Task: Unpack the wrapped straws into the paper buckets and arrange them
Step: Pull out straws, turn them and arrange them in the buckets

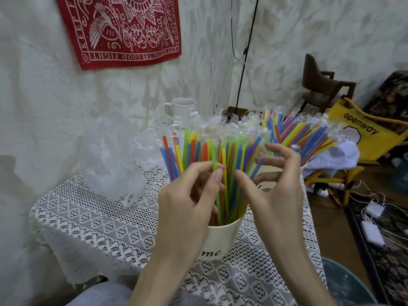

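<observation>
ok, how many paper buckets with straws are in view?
2. The cream paper bucket lettered "me." stands nearest, between the hands; the second cream paper bucket sits behind it to the right, mostly hidden by the right hand. More may be hidden.

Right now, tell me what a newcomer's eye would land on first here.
The fan of bright wrapped straws standing in the near paper bucket at centre, where the left hand pinches a green one and the right hand hovers beside it with curled fingers. Next, the red bandana on the wall up left, and the yellow openway bag at right.
</observation>
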